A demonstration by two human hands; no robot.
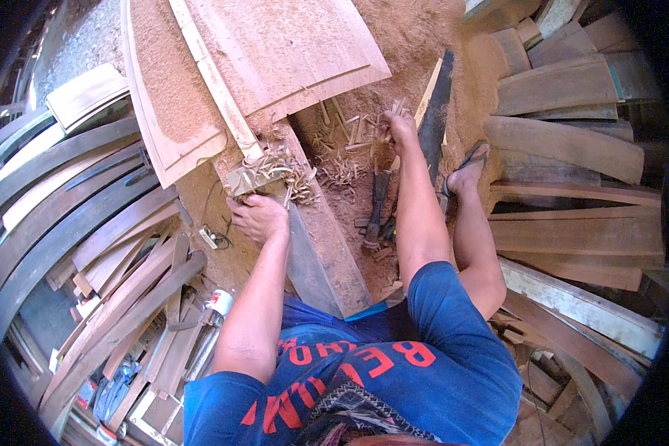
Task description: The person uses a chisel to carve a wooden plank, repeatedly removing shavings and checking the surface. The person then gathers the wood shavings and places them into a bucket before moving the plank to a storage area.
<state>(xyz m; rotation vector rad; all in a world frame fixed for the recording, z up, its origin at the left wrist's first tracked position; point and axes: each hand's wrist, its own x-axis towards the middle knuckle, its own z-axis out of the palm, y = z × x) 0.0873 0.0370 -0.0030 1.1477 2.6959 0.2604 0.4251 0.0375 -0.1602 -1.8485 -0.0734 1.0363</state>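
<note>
Two bare hands at work among wood shavings. The left hand lies with bent fingers against one grey-brown block; its fingertips are hidden, so whether it grips or merely touches cannot be told. The block, half buried in curled shavings, sits just beyond that hand, and its outline and kind are hard to make out. The right hand pinches a few thin sticks, their exact number obscured by the fingers. Between the hands lie at least three more loose sticks, too tangled with shavings for a sure count, and one beam, which runs back toward the body just right of the left hand. Beyond the left hand are two broad panels, dusted with sawdust and cut off above, with one long strip between them. One dark tapered piece stands to the right of the right hand, its near end partly covered by the forearm. One dark tool, of unclear kind, lies just left of the right forearm. Left of the left forearm is one white-and-red can. Boards flank both hands at a distance, overlapping beyond count and lost at the dark rim.
</note>
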